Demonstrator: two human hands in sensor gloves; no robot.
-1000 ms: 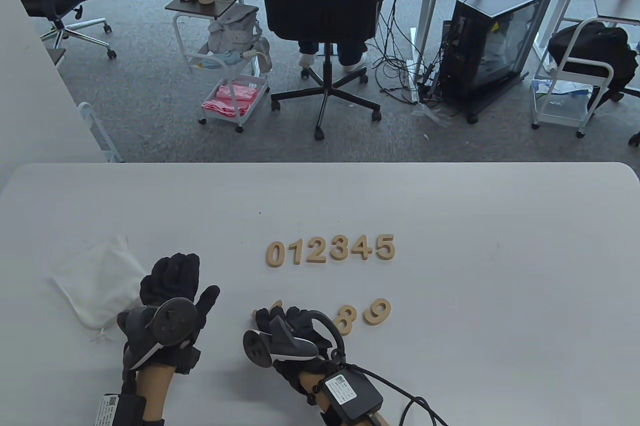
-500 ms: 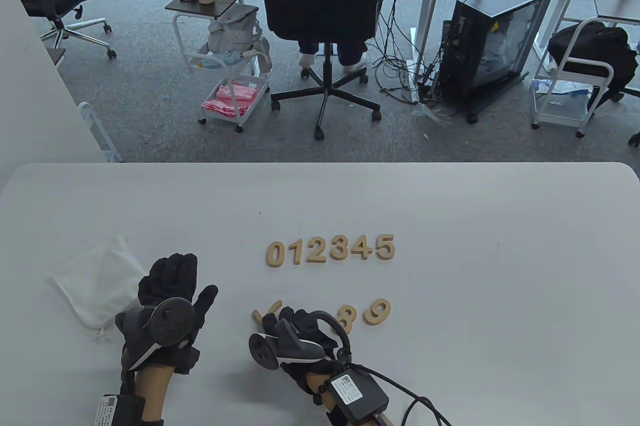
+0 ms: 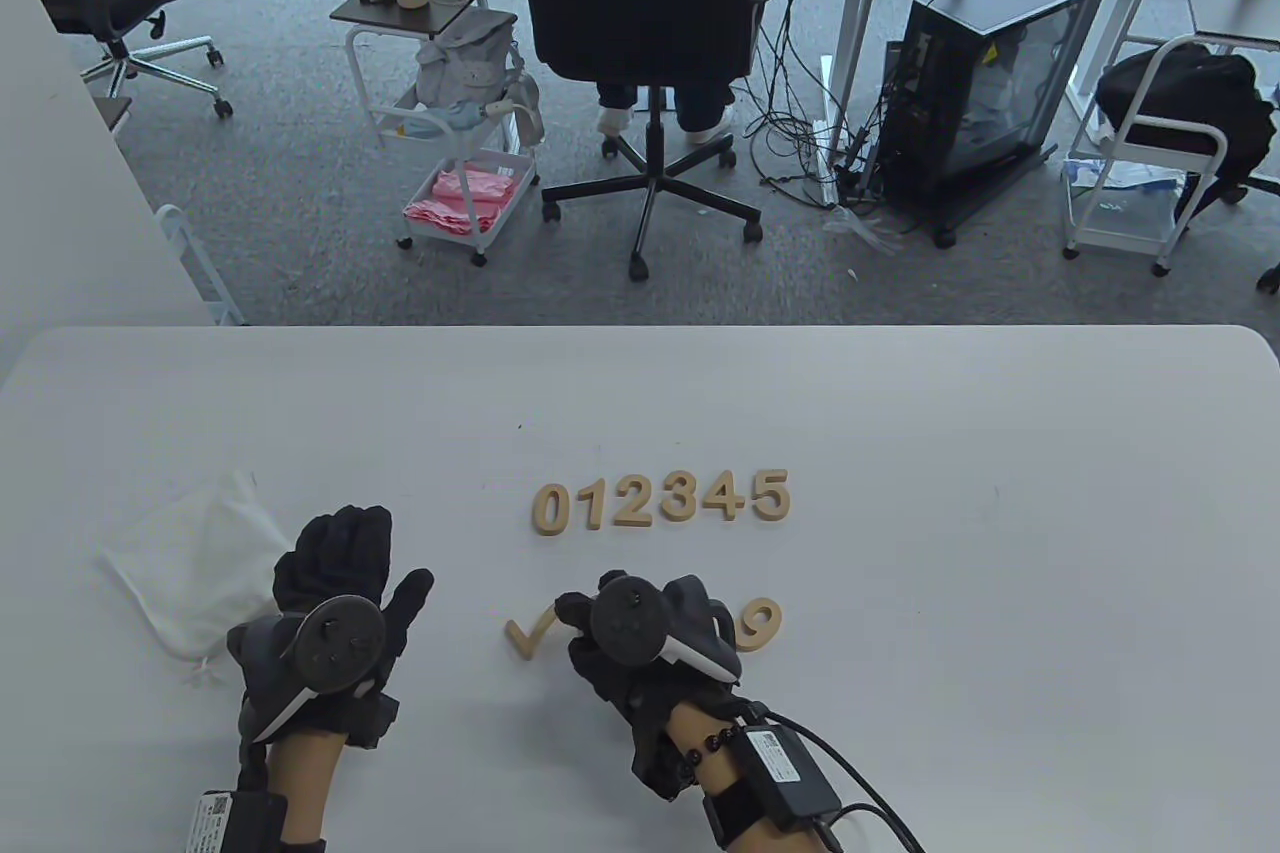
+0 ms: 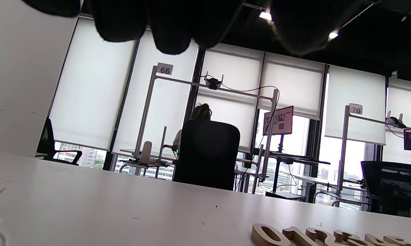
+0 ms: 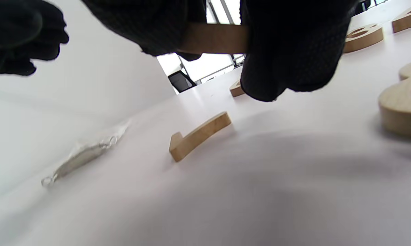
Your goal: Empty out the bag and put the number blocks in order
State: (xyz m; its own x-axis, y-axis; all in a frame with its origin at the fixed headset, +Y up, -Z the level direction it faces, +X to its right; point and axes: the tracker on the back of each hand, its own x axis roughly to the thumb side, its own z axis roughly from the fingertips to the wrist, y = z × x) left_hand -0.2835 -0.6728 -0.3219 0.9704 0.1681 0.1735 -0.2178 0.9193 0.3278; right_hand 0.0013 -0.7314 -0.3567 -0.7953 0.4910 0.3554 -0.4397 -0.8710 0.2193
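Note:
Wooden number blocks 0 to 5 (image 3: pixel 660 499) lie in a row mid-table. The 7 block (image 3: pixel 530 634) lies nearer, tilted, and also shows in the right wrist view (image 5: pixel 198 136). The 9 block (image 3: pixel 758 623) lies to its right. My right hand (image 3: pixel 650 638) hovers between them. Its fingers (image 5: pixel 287 51) pinch a wooden block (image 5: pixel 214 38) above the table, digit hidden. A rounded block (image 5: pixel 401 104) lies close at that view's right edge. My left hand (image 3: pixel 340 583) rests empty on the table beside the flat white bag (image 3: pixel 195 561).
The bag's drawstring (image 5: pixel 82 158) trails on the white table (image 3: pixel 1000 513). The table's far edge (image 3: pixel 640 329) faces an office with chairs and carts. The number row shows low in the left wrist view (image 4: pixel 328 236).
My right hand has turned and shifted right, now holding a block off the table. The 7 block is uncovered; the 8 is hidden under the hand. The left hand barely moved.

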